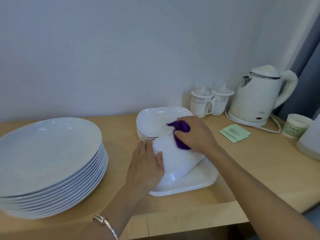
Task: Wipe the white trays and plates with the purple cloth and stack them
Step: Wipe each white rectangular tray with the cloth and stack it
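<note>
The left hand (pixel 145 167) grips the tilted white tray (pixel 173 156); the right hand (pixel 195 135) bunches the purple cloth (pixel 180 129) at its 1 o'clock edge.

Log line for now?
left hand holds tilted tray | right hand presses purple cloth on it | tray stack behind | plate stack left

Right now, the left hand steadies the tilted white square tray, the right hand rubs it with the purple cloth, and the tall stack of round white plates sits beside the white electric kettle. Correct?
Not quite. The head view shows the tall stack of round white plates at the far left, well apart from the white electric kettle at the right. The rest holds.
</note>
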Available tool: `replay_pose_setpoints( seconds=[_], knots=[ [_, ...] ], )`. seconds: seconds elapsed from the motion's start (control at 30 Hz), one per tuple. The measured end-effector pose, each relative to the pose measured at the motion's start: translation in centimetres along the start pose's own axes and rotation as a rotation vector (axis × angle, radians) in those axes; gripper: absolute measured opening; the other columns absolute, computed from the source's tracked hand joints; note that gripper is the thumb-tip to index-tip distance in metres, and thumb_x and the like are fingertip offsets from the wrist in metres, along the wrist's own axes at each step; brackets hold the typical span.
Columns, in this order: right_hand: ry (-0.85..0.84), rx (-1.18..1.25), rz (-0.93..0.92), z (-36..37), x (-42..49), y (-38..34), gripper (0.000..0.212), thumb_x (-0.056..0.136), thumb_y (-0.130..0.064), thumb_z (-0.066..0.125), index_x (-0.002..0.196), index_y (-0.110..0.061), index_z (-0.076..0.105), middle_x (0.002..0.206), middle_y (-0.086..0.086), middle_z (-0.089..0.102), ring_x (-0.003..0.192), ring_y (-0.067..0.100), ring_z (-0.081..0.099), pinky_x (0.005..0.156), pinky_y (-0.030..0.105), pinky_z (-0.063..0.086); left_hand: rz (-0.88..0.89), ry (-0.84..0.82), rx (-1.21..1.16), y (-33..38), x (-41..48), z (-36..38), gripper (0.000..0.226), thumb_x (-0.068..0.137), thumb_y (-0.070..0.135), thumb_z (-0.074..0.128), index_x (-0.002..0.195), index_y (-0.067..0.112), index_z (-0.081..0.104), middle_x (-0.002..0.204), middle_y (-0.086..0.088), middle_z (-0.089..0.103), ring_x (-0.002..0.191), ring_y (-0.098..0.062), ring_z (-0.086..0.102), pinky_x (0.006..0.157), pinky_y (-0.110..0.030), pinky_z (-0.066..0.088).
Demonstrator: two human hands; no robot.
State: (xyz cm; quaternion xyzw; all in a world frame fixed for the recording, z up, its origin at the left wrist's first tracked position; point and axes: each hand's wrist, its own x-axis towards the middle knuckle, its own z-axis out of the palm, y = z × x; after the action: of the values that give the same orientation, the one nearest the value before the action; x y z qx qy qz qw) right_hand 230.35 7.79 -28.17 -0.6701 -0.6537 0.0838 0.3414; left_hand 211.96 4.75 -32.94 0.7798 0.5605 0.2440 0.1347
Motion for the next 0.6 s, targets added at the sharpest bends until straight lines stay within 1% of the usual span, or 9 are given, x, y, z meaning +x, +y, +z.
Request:
replay_pose_setpoints(
  seconds=[0.07,0.17,0.23,0.3,0.33,0.4,0.43,0.5,0.6],
  knots=[
    [0.044,-0.01,0.13,-0.1,0.8,0.3,0.038,0.079,-0.034,0.064,0.116,-0.029,0.06,0.118,0.0,0.059,0.104,0.019,0.055,0.082,0.028,0.043,0.0,-0.006,0.01,0.1,0.0,0.0,0.05,0.099,0.033,0.027,0.145,0.013,0.026,0.152,-0.001,0.027,0.146,-0.018,0.009,0.116,-0.032,0.015],
    [-0.146,-0.03,-0.212,2.3,-0.6,-3.0,0.025,0.075,-0.032,0.066,0.1,-0.033,0.062,0.106,-0.007,0.062,0.101,0.011,0.052,0.083,0.029,0.042,0.006,0.014,0.006,0.1,0.0,0.1,0.051,0.096,0.036,0.023,0.141,0.013,0.03,0.147,-0.001,0.033,0.145,-0.021,0.015,0.116,-0.031,0.017],
    [-0.293,-0.01,-0.293,2.1,-0.6,-4.3,0.016,0.071,-0.03,0.067,0.084,-0.035,0.06,0.089,-0.011,0.063,0.087,0.009,0.055,0.076,0.03,0.044,0.009,0.029,0.016,0.2,-0.1,0.0,0.049,0.096,0.035,0.023,0.138,0.012,0.033,0.144,-0.003,0.035,0.143,-0.023,0.021,0.114,-0.03,0.019],
    [-0.218,-0.038,-0.169,0.5,1.0,-2.7,0.02,0.073,-0.03,0.067,0.092,-0.032,0.063,0.093,-0.01,0.063,0.088,0.01,0.057,0.078,0.03,0.047,-0.035,0.013,0.029,0.6,-0.3,-0.3,0.048,0.1,0.033,0.025,0.144,0.014,0.026,0.15,-0.003,0.028,0.144,-0.021,0.015,0.114,-0.029,0.016],
    [-0.165,-0.025,-0.032,-0.6,1.8,-1.4,0.021,0.074,-0.029,0.067,0.095,-0.03,0.063,0.096,-0.008,0.064,0.089,0.012,0.058,0.077,0.03,0.048,-0.049,0.007,0.032,0.7,-0.4,-0.5,0.048,0.1,0.034,0.025,0.144,0.014,0.024,0.15,-0.003,0.026,0.143,-0.021,0.014,0.113,-0.029,0.016],
    [-0.058,0.087,0.189,-2.2,2.0,0.9,0.018,0.078,-0.024,0.065,0.095,-0.027,0.06,0.099,-0.003,0.066,0.086,0.014,0.058,0.067,0.026,0.045,-0.051,-0.001,0.034,0.9,-0.4,-0.5,0.051,0.099,0.037,0.018,0.144,0.015,0.024,0.149,-0.003,0.027,0.143,-0.021,0.013,0.113,-0.029,0.016],
    [-0.023,0.095,0.203,-2.2,1.5,1.3,0.019,0.079,-0.023,0.064,0.097,-0.027,0.06,0.101,-0.002,0.065,0.087,0.015,0.057,0.066,0.025,0.043,-0.045,0.004,0.039,0.9,-0.4,-0.5,0.053,0.097,0.038,0.015,0.144,0.016,0.025,0.148,-0.003,0.029,0.143,-0.021,0.014,0.113,-0.029,0.016],
    [-0.021,0.038,0.027,-1.2,-0.3,0.3,0.028,0.076,-0.022,0.067,0.104,-0.025,0.065,0.104,-0.006,0.062,0.097,0.012,0.055,0.075,0.023,0.039,-0.035,0.014,0.054,0.7,-0.3,-0.3,0.053,0.096,0.037,0.017,0.143,0.016,0.026,0.146,-0.003,0.032,0.142,-0.021,0.017,0.112,-0.029,0.017],
    [-0.187,0.051,-0.218,0.0,-2.6,-1.5,0.038,0.076,-0.025,0.071,0.113,-0.029,0.064,0.107,-0.018,0.054,0.1,-0.002,0.045,0.078,0.005,0.031,-0.048,0.019,0.032,0.7,-0.4,-0.4,0.046,0.099,0.032,0.028,0.142,0.016,0.029,0.142,-0.002,0.034,0.137,-0.023,0.025,0.11,-0.032,0.022]
  ],
)
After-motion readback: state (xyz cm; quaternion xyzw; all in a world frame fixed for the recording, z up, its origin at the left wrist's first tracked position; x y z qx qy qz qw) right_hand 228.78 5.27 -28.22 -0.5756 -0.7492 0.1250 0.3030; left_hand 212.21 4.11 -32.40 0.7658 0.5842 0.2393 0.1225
